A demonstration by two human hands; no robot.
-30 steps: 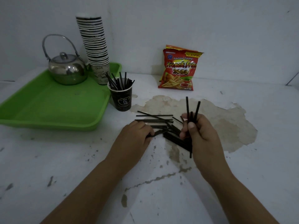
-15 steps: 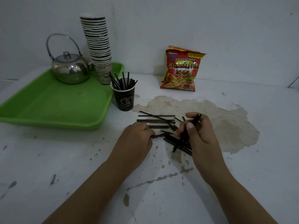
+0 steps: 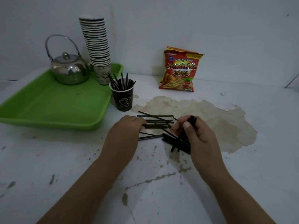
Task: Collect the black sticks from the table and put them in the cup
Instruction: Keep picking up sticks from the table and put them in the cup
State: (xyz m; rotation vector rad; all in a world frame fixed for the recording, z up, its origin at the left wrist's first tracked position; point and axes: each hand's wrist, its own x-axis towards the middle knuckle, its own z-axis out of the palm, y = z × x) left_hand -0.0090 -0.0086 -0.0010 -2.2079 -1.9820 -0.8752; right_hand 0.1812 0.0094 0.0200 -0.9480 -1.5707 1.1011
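Several black sticks (image 3: pixel 156 122) lie scattered on the white table between my hands. A black paper cup (image 3: pixel 123 99) stands behind them, beside the tray, with several sticks standing in it. My right hand (image 3: pixel 199 136) grips a small bundle of sticks that slants down toward the pile. My left hand (image 3: pixel 124 136) rests palm down at the pile's left edge, its fingertips touching a stick; whether it holds it is hidden.
A green tray (image 3: pixel 48 107) at the left carries a steel kettle (image 3: pixel 69 70) and a tall stack of paper cups (image 3: pixel 97 46). A red French fries bag (image 3: pixel 179 70) leans on the wall behind. A worn patch (image 3: pixel 218 120) marks the table.
My right hand has tipped its bundle from upright down to a slant over the pile. My left hand has slid slightly forward onto the sticks.
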